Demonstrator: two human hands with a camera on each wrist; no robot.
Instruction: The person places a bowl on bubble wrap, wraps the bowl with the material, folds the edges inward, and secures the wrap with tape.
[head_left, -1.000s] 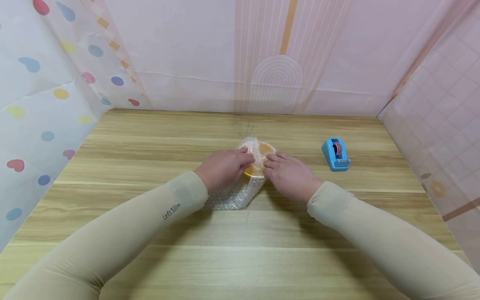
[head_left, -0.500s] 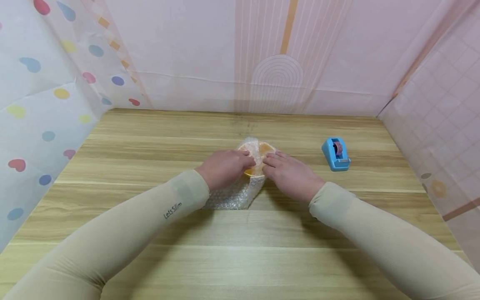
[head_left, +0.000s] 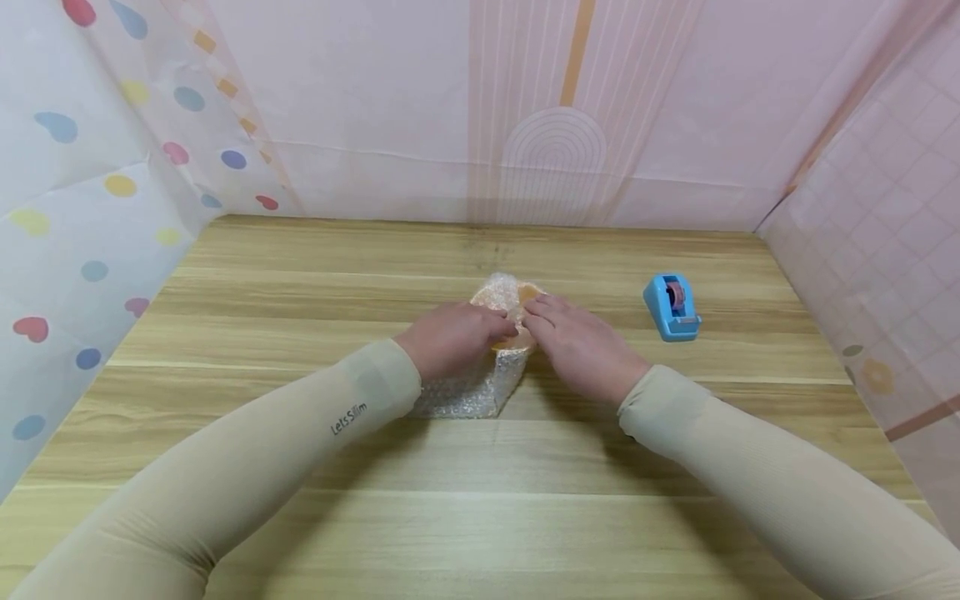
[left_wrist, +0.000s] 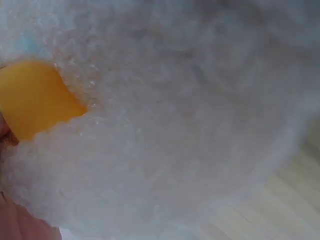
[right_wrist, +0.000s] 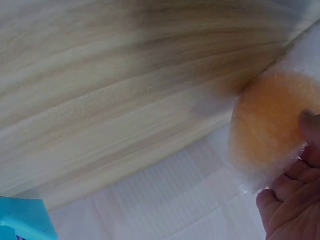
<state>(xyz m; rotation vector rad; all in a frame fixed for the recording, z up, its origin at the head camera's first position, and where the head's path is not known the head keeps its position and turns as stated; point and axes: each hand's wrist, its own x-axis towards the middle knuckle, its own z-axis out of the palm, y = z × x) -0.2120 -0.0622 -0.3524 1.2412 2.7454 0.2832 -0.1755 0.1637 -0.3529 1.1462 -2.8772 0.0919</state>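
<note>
A round, open-topped orange-yellow bowl (head_left: 528,292) stands at mid-table in bubble wrap (head_left: 461,400), a strip of which crosses its opening. From the left, my left hand (head_left: 453,337) reaches over the rim, its fingers bent onto the wrap at the opening. My right hand (head_left: 581,340) grips the far right side of the wrapped rim. In the right wrist view its thumb (right_wrist: 311,127) lies against the wrapped outer wall, fingers over the edge. A bare yellow patch of the bowl (left_wrist: 37,100) shows between folds in the left wrist view. My left thumb is hidden in the head view.
A blue tape dispenser (head_left: 672,308) with a roll of tape stands to the right of the bowl, also at the lower left corner of the right wrist view. Patterned cloth walls (head_left: 360,108) close off the wood-grain table (head_left: 480,525) at the back and sides.
My right fingers have shifted slightly farther back along the rim. My left fingers have moved a little right, and the yellow near the front rim is now more covered by wrap and fingers.
</note>
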